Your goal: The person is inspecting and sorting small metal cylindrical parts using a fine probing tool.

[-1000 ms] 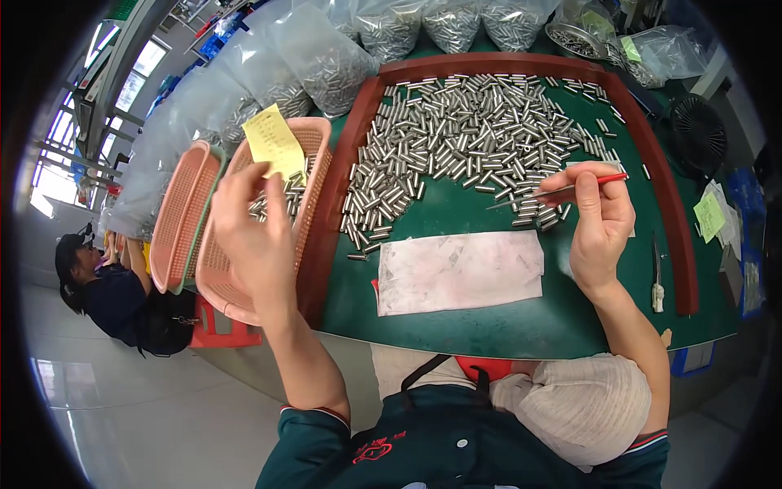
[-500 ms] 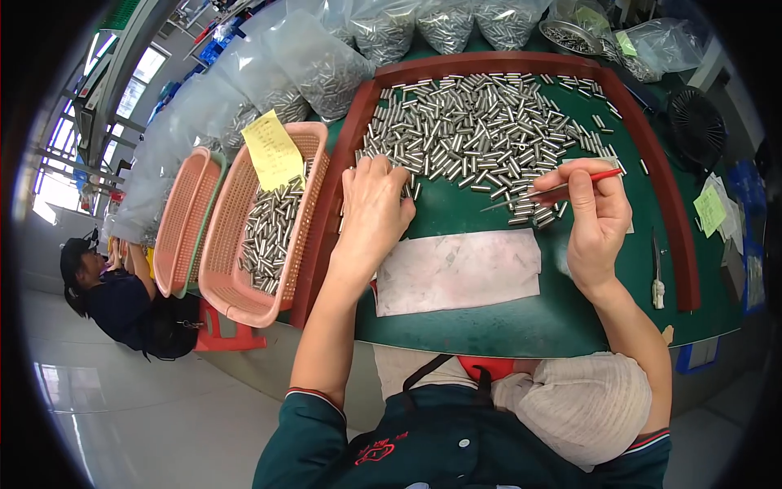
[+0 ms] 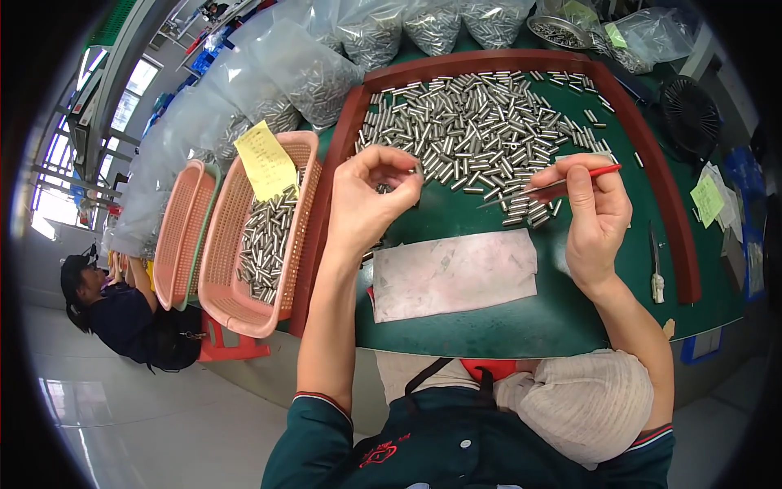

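Observation:
My left hand (image 3: 371,191) is raised over the left side of the green work surface, thumb and forefinger closed in a pinch. A small grey end shows at the fingertips, apparently a metal pin (image 3: 418,170) mostly hidden by them. In my right hand (image 3: 599,216) is a slim pointed tool (image 3: 604,169) with a red end; its thin metal tip slants left over the pins. Beyond both hands spreads a large heap of short shiny metal pins (image 3: 481,122). Between my forearms lies a stained whitish cloth (image 3: 456,275), flat on the surface.
A red-brown raised border (image 3: 664,179) frames the heap. Left of it stand a pink basket (image 3: 220,244) with pins and a yellow note, and another pink basket (image 3: 179,236). Bags of pins (image 3: 371,37) line the back. Tweezers (image 3: 656,273) lie right. A person (image 3: 122,301) sits far left.
My left hand has lifted from the pins at the heap's left edge and turned, its thumb and forefinger now pinched together. My right hand keeps nearly the same pose with the tool.

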Demonstrator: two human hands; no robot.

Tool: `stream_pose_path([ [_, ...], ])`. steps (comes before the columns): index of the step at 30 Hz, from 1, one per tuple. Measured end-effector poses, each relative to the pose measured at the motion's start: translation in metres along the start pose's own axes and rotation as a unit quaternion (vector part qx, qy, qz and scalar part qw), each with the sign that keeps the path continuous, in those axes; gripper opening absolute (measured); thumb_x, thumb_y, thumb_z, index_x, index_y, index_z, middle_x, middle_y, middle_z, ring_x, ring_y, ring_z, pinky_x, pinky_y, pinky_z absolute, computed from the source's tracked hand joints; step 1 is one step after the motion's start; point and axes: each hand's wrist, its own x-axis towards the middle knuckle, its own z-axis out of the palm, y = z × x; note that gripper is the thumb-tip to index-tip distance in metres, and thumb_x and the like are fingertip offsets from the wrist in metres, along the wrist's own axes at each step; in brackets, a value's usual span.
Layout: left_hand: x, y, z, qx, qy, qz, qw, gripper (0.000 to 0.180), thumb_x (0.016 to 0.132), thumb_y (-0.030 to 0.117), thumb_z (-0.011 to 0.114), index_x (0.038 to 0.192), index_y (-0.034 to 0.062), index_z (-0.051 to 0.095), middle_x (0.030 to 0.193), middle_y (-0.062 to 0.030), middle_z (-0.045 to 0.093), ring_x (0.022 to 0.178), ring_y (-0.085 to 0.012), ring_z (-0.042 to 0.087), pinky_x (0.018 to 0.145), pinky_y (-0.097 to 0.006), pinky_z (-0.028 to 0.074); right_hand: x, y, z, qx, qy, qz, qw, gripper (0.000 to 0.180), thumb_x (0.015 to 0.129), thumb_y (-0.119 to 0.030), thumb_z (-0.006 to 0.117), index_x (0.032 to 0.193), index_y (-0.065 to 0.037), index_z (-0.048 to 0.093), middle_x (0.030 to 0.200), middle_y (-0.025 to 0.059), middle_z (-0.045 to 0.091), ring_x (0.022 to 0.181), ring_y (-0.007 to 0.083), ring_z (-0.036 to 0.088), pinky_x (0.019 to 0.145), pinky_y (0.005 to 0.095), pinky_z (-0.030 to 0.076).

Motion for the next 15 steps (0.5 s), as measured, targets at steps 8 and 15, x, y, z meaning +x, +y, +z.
stream_pose_path([
  [8,-0.018,-0.030,0.019,-0.527,-0.114,-0.292,0.790,0.015,0.086,0.016,0.052,0.089,0.0010,0.055,0.081,-0.0086,0.057,0.068,-0.0143,0.057,0.061,-0.024,0.050,-0.003,-0.006,-0.001,-0.056,-0.035,-0.121,0.990,0.011,0.090,-0.006,0.044,0.092,0.003,0.050,0.081,0.0123,0.061,0.071,0.0142,0.060,0.064,0.0234,0.049],
  [15,-0.022,-0.030,0.021,-0.465,-0.132,-0.304,0.821,0.020,0.087,0.014,0.053,0.098,-0.0028,0.054,0.084,-0.0073,0.059,0.070,-0.0100,0.058,0.065,-0.019,0.050,-0.004,-0.001,0.001,-0.092,-0.085,-0.229,0.965,0.007,0.085,-0.001,0.050,0.088,0.005,0.051,0.076,0.0151,0.062,0.067,0.0228,0.062,0.060,0.0285,0.051],
])
